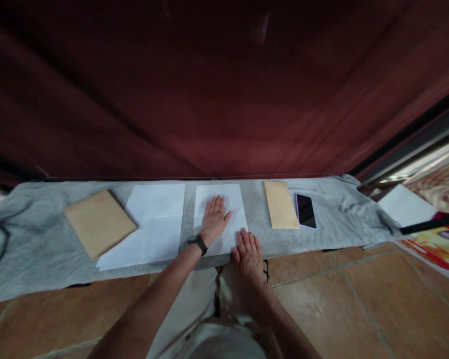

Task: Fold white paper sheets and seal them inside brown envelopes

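The small sheet [236, 207] and large sheet [159, 219] are plain white, the packet [99, 219] and envelope [282, 207] tan. The cloth [335, 214] is mottled grey, the curtain [217, 104] deep maroon, the phone [306, 211] black with a lilac edge.

Grey cloth [255, 202] — on it brown packet [100, 222], large white paper [159, 219], smaller white paper [233, 199], narrow tan packet [281, 205], phone [306, 211].

Red cloth [209, 104] left dark. White paper [235, 197] lit brighter. Faint shadow cast by left hand [214, 219]. Picture edges stretched, blurred.
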`<state>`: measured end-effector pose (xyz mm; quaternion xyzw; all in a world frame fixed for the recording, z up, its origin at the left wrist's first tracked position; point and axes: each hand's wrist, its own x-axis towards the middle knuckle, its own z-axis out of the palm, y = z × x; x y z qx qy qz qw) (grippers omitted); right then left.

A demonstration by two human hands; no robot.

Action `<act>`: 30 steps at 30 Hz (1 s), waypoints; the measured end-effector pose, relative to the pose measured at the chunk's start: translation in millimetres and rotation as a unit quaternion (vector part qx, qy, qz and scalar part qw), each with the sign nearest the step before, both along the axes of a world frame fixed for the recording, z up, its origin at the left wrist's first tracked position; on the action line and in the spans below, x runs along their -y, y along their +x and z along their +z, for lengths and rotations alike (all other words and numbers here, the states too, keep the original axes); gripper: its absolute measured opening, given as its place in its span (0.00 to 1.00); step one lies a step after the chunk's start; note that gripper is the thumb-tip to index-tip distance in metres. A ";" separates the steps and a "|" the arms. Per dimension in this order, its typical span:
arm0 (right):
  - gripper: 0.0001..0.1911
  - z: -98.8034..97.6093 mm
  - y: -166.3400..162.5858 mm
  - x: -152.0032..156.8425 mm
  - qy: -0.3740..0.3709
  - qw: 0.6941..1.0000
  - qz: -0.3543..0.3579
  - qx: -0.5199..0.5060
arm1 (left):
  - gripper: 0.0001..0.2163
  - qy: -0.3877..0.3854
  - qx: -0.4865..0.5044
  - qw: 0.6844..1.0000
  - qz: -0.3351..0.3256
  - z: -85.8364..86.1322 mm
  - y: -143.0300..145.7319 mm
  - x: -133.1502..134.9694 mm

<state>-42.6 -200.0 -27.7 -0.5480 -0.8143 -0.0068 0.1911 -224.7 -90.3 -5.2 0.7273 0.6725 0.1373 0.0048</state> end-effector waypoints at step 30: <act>0.28 3.5 -4.1 0.3 -0.025 0.999 -0.020 -0.006 | 0.32 -0.015 0.000 1.000 0.003 -3.9 2.8 -79.7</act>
